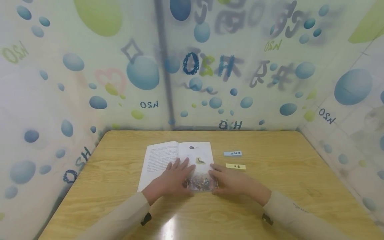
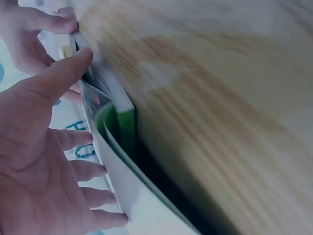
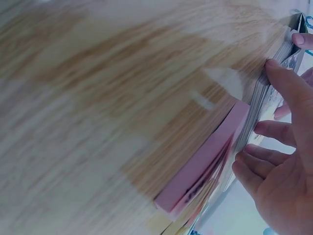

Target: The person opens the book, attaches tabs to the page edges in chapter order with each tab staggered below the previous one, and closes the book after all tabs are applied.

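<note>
An open book (image 1: 160,156) lies on the wooden table, dense text on its left page and small pictures on its right page (image 1: 202,150). My left hand (image 1: 174,176) rests with spread fingers across the fold and onto the right page. At that page's right edge, my right hand (image 1: 232,180) touches with extended fingers. A dark, colourful patch (image 1: 201,182) shows at the bottom of the page between the hands. In the left wrist view, the thumb lies over the book's near edge, beside a curved green-lined cover (image 2: 124,132). The right thumb touches the page edges (image 3: 254,107).
A blue slip (image 1: 232,153) and a yellow slip (image 1: 235,166), both with writing, lie right of the book. The right wrist view has a pink strip (image 3: 203,161) beside the book. Patterned curtains (image 1: 195,100) surround the table (image 1: 285,160).
</note>
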Tool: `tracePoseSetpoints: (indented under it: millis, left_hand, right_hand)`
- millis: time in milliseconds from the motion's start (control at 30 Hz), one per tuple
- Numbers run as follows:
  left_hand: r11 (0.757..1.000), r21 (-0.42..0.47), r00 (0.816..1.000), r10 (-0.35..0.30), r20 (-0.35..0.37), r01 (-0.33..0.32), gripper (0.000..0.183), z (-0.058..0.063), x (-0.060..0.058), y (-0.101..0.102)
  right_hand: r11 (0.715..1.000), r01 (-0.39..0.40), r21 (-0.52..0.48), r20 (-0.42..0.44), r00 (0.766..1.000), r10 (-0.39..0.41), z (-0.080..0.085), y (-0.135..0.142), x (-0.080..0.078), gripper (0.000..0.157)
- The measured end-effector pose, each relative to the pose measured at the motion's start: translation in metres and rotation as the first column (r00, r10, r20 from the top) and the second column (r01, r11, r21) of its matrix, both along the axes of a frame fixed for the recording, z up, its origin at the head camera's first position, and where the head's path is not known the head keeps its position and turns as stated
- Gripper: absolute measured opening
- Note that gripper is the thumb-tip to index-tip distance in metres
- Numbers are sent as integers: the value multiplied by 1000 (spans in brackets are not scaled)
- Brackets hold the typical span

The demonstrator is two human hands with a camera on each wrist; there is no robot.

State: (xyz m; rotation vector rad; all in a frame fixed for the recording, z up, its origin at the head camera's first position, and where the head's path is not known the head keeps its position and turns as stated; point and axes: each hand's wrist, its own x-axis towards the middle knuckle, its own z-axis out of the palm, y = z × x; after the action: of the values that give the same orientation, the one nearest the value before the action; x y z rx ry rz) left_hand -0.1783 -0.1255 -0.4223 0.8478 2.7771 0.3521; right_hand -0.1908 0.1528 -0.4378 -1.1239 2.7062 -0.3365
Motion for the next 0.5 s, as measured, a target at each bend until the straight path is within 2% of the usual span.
tracePoseSetpoints:
  millis: [167,500]
  left_hand:
    - [1000,-11,1000,-23,4,23,97,1,-5,6]
    - [1000,5,1000,-27,-12,27,105,10,-6,5]
  right_hand:
    - [1000,3,-21,27,1000,-3,2,0,0,74]
    - [996,-10,-87,45,999,14,3,5,-4,73]
